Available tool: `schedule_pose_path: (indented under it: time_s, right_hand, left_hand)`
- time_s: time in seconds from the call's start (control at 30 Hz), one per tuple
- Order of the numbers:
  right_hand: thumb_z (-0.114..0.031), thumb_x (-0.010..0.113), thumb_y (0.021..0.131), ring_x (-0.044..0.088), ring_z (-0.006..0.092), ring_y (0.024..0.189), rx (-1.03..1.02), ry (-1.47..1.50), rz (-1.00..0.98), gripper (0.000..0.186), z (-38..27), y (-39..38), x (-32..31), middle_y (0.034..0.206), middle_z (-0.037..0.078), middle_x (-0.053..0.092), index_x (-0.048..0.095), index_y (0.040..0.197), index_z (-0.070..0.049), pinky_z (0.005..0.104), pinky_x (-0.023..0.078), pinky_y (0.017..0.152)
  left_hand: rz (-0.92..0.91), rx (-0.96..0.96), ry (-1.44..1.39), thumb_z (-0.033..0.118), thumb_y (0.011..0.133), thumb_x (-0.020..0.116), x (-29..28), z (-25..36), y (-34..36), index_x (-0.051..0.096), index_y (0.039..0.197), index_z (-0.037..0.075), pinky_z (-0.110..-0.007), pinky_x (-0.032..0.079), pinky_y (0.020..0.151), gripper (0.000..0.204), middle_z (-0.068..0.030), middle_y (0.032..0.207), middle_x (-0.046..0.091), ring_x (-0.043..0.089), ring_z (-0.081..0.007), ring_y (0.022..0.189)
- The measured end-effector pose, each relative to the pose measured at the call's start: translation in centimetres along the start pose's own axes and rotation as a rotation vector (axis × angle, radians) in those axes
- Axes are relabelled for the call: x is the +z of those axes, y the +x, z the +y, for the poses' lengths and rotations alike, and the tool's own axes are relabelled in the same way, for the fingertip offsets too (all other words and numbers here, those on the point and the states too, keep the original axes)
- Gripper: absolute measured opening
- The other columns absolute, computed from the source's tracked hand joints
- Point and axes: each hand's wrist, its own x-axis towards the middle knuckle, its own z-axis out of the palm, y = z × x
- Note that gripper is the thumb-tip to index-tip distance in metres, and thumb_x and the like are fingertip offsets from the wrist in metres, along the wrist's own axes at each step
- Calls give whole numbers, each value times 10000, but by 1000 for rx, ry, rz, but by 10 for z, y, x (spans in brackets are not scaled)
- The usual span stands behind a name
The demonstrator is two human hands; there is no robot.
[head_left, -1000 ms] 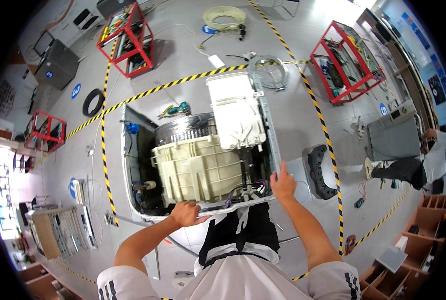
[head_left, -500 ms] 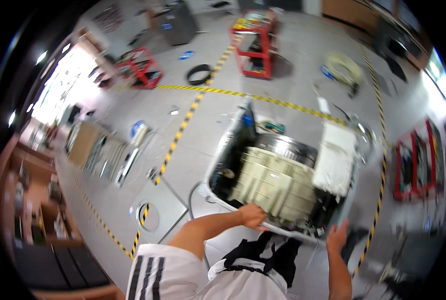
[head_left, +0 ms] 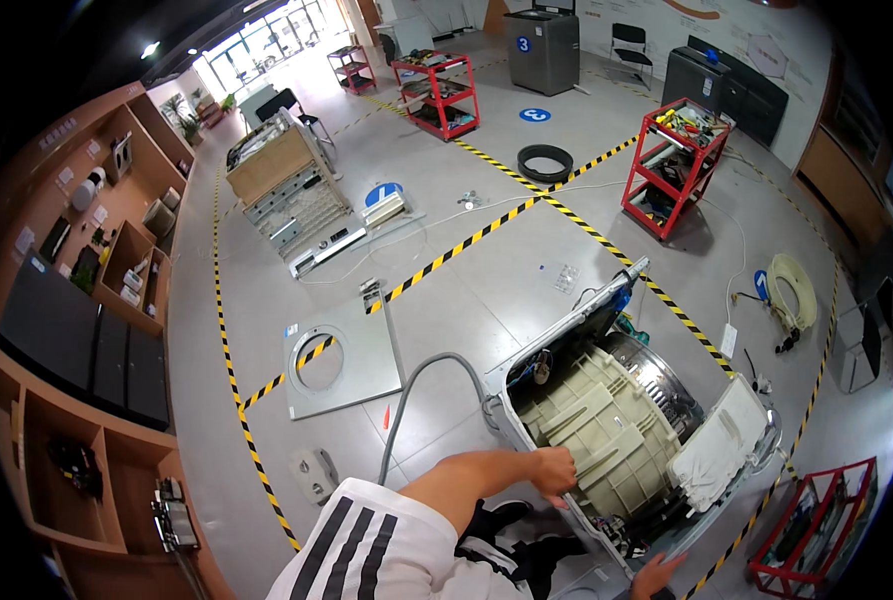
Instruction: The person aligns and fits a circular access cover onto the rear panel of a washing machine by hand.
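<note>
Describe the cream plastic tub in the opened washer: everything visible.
The cream plastic tub is a large ribbed drum housing, apparently moulded plastic, lying on its side inside the opened washer cabinet on the floor. Raised ribs run across its outer wall. A metal drum rim shows at its far end, and a whitish panel rests against its right side. The left hand rests on its near edge; the right hand is at the cabinet's lower edge, not on the tub.

- The grey floor (head_left: 486, 300) is carrying everything — yellow-and-black tape is crossing it.
- An opened washing machine (head_left: 616, 430) is lying on it, a grey hose (head_left: 421, 390) trailing beside.
- A metal panel (head_left: 341, 360) with a round hole is lying flat nearby.
- A black rubber ring (head_left: 545, 162) is resting farther off — near red carts (head_left: 674, 165).
</note>
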Motion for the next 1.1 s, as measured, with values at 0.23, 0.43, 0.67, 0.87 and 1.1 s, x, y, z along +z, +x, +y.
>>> schedule_pose_path:
  time_s: [0.23, 0.43, 0.67, 0.87, 1.1]
  right_hand:
    - [-233, 493, 864, 564, 459, 857, -133, 0, 147, 593, 6, -5, 5, 1015, 295, 581, 244, 1372, -55, 498, 431, 721]
    - [-284, 504, 841, 571, 448, 865, -62, -48, 103, 583, -7, -6, -3, 954, 283, 600, 306, 1329, -33, 485, 435, 746]
    - [-260, 514, 841, 568, 456, 855, -45, 1, 84, 565, -16, -11, -8, 954, 280, 596, 292, 1323, -67, 514, 433, 738]
    - [-272, 503, 839, 579, 455, 823, 0, 10, 63, 565, -27, -13, -16, 919, 269, 609, 288, 1326, -84, 511, 446, 721]
    - [-271, 503, 838, 584, 456, 803, -17, -1, 80, 561, -25, -13, -15, 872, 279, 612, 295, 1314, -60, 522, 441, 714]
  left_hand:
    - [22, 6, -5, 638, 723, 522, 0, -2, 1, 602, 644, 51, -391, 497, 568, 597, -117, 655, 616, 619, -306, 641]
    - [59, 52, -27, 637, 734, 518, 2, -12, 2, 597, 602, 54, -381, 488, 537, 603, -120, 610, 600, 611, -300, 604]
    - [88, 81, 11, 583, 744, 548, -2, -7, 3, 562, 610, 65, -372, 472, 541, 535, -96, 614, 558, 596, -279, 604]
    - [32, 94, 33, 537, 727, 584, -28, 0, 7, 518, 886, 60, -376, 403, 805, 507, -108, 951, 532, 526, -259, 931]
    - [125, 131, 122, 546, 755, 549, -33, 3, 10, 436, 1236, 52, -436, 292, 1007, 699, -127, 1343, 386, 384, -281, 1216]
